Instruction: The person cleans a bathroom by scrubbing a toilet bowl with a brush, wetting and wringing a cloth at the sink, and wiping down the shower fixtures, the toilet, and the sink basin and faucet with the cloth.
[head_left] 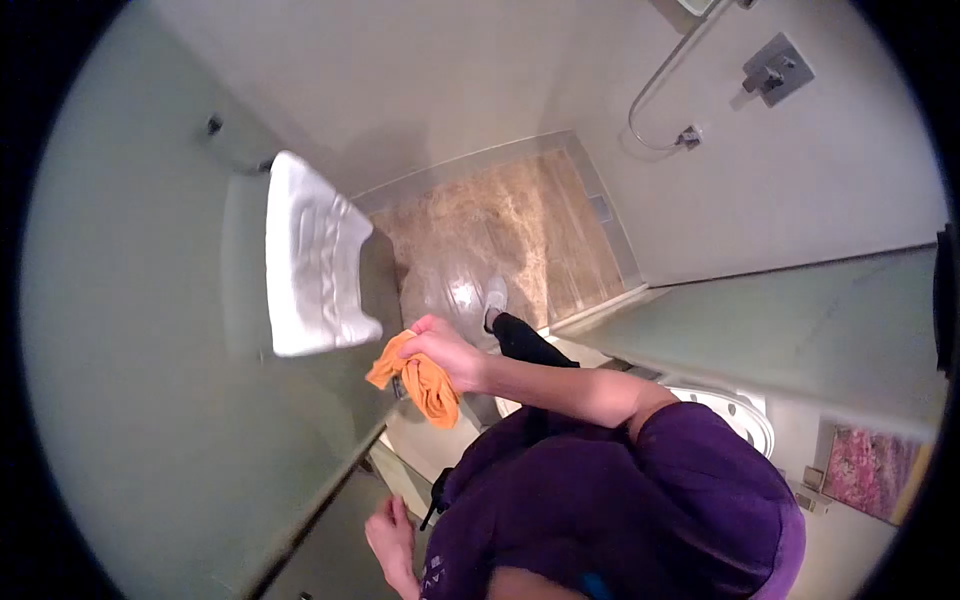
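Observation:
My right hand [446,355] is closed around a bunched orange cloth [432,392], part of which sticks out past the fingers and part of which hangs below. It is held in front of the frosted glass panel [150,330], just below a white towel-like piece [312,255] hanging there. Whether the cloth touches the glass, I cannot tell. My left hand [390,532] is low at the left of my body, its fingers loosely bent and apart, with nothing visible in them. My foot in a light shoe [496,293] stands near the wet shower floor [450,240].
A metal bar mount [214,125] is on the glass. The far wall has a shower valve [775,72] and a hose [636,105]. A second glass panel [790,310] stands at right, near a white toilet seat [745,415] and a pink picture [868,468]. A floor drain [599,208] lies by the wall.

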